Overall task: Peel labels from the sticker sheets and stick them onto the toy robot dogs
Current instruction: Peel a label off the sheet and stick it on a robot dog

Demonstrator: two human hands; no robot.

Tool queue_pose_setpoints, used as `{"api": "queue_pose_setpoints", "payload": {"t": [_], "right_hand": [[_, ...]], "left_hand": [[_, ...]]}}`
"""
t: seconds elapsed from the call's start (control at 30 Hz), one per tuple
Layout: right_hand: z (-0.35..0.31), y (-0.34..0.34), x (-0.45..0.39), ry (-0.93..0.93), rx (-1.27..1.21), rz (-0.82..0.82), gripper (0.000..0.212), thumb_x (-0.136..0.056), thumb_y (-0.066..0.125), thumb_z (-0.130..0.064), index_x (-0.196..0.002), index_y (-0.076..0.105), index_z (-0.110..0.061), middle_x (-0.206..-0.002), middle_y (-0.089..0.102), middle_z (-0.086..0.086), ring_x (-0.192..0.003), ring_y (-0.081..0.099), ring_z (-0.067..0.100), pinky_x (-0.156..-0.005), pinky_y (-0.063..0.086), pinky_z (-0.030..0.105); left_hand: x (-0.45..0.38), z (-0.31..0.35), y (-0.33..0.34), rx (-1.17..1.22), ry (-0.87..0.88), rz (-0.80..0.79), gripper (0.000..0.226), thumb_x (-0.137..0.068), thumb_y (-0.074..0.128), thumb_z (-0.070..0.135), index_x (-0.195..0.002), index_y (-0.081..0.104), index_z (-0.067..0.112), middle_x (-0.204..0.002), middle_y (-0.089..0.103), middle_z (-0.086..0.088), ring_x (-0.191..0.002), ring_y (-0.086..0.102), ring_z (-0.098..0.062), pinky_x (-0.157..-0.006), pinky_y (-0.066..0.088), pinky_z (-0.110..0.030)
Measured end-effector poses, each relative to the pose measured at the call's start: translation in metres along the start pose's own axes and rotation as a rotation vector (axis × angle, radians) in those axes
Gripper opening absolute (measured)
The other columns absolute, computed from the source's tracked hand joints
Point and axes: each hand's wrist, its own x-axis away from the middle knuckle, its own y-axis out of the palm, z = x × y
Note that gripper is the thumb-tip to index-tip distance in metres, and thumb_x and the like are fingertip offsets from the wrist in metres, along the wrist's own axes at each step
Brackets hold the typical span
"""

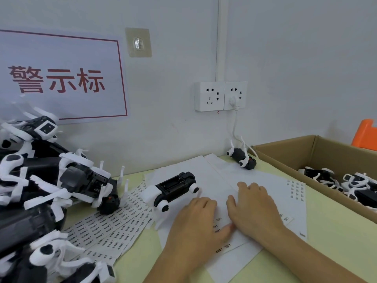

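Hands side by side, left [195, 219] and right [253, 205] flat on sticker sheets [222, 180], toy dog [173, 188] just left.

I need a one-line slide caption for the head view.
Both hands rest on sticker sheets beside an upturned toy dog.

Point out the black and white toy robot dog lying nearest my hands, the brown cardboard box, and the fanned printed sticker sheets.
black and white toy robot dog [173, 185]: head view, black belly.
brown cardboard box [285, 148]: head view, back wall.
fanned printed sticker sheets [114, 227]: head view, middle strip.
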Motion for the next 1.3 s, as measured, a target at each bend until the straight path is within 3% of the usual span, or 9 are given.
{"api": "queue_pose_setpoints", "payload": {"t": [0.23,0.37,0.5,0.6,0.77,0.9,1.03,1.17,1.3], "right_hand": [[0.005,-0.020,-0.006,0.152,-0.390,-0.133,0.055,-0.090,0.058,-0.042,-0.136,0.051,-0.013,-0.123,0.059,0.005,-0.110,0.055,0.022,-0.079,0.044,0.031],[0.014,-0.031,-0.012,0.195,-0.549,-0.238,0.052,-0.079,0.071,-0.035,-0.113,0.064,0.003,-0.112,0.069,0.020,-0.079,0.067,0.023,-0.074,0.055,0.042],[0.026,-0.036,-0.012,0.184,-0.778,-0.494,0.036,-0.072,0.085,-0.023,-0.102,0.067,-0.021,-0.090,0.078,0.006,-0.069,0.070,0.023,-0.055,0.046,0.029],[0.025,-0.034,-0.013,0.144,-0.872,-0.562,0.045,-0.072,0.085,-0.008,-0.112,0.066,-0.015,-0.099,0.077,0.012,-0.083,0.071,0.031,-0.067,0.050,0.038],[0.027,-0.034,-0.016,0.094,-1.059,-0.607,0.038,-0.079,0.075,0.004,-0.115,0.068,-0.007,-0.103,0.076,0.016,-0.097,0.073,0.036,-0.083,0.059,0.044],[0.025,-0.031,-0.016,0.079,-1.221,-0.657,0.032,-0.084,0.068,0.007,-0.115,0.070,-0.003,-0.109,0.074,0.020,-0.100,0.072,0.038,-0.084,0.060,0.043],[0.027,-0.027,-0.019,0.072,-1.317,-0.667,0.030,-0.085,0.067,0.007,-0.114,0.070,-0.001,-0.111,0.073,0.022,-0.102,0.071,0.039,-0.081,0.061,0.043],[0.027,-0.026,-0.019,0.026,-1.498,-0.714,0.031,-0.085,0.071,-0.009,-0.116,0.073,-0.003,-0.120,0.069,0.022,-0.110,0.068,0.036,-0.089,0.059,0.042],[0.019,-0.027,-0.012,-0.184,-1.621,-0.790,0.038,-0.093,0.068,-0.018,-0.128,0.065,-0.004,-0.137,0.060,0.021,-0.129,0.056,0.035,-0.108,0.047,0.041]], "left_hand": [[-0.002,-0.003,-0.002,0.066,-0.077,-0.040,0.056,-0.091,0.051,0.065,-0.133,0.048,0.028,-0.134,0.048,0.019,-0.133,0.033,-0.002,-0.099,0.036,-0.021],[-0.001,-0.002,-0.001,0.078,-0.105,-0.025,0.063,-0.089,0.051,0.066,-0.142,0.041,0.032,-0.144,0.044,0.018,-0.141,0.029,-0.003,-0.105,0.034,-0.024],[-0.001,-0.002,-0.002,0.057,-0.125,-0.017,0.067,-0.086,0.052,0.068,-0.142,0.038,0.035,-0.142,0.045,0.017,-0.133,0.037,-0.005,-0.102,0.036,-0.025],[0.000,-0.001,-0.002,0.065,-0.121,-0.008,0.067,-0.086,0.051,0.068,-0.142,0.033,0.037,-0.141,0.046,0.016,-0.132,0.039,-0.007,-0.102,0.037,-0.026],[0.000,0.001,-0.006,0.090,-0.083,0.032,0.061,-0.084,0.039,0.069,-0.134,0.036,0.034,-0.129,0.049,0.017,-0.120,0.044,-0.008,-0.095,0.039,-0.027],[0.000,0.006,-0.011,-0.158,0.017,0.097,0.074,-0.077,0.015,0.075,-0.124,0.044,0.027,-0.113,0.054,0.012,-0.107,0.051,-0.012,-0.086,0.037,-0.030],[-0.002,0.012,-0.012,-0.259,0.022,0.125,0.061,-0.077,0.015,0.078,-0.093,0.040,0.025,-0.085,0.047,0.009,-0.083,0.057,-0.017,-0.065,0.034,-0.032],[0.001,0.011,-0.010,-0.115,-0.106,0.133,0.057,-0.074,0.014,0.078,-0.088,0.037,0.028,-0.084,0.047,0.013,-0.082,0.050,-0.011,-0.069,0.038,-0.030],[0.001,0.008,-0.014,0.096,-0.204,0.219,0.044,-0.083,0.035,0.072,-0.084,0.038,0.028,-0.074,0.050,0.008,-0.075,0.051,-0.010,-0.065,0.039,-0.028]]}}
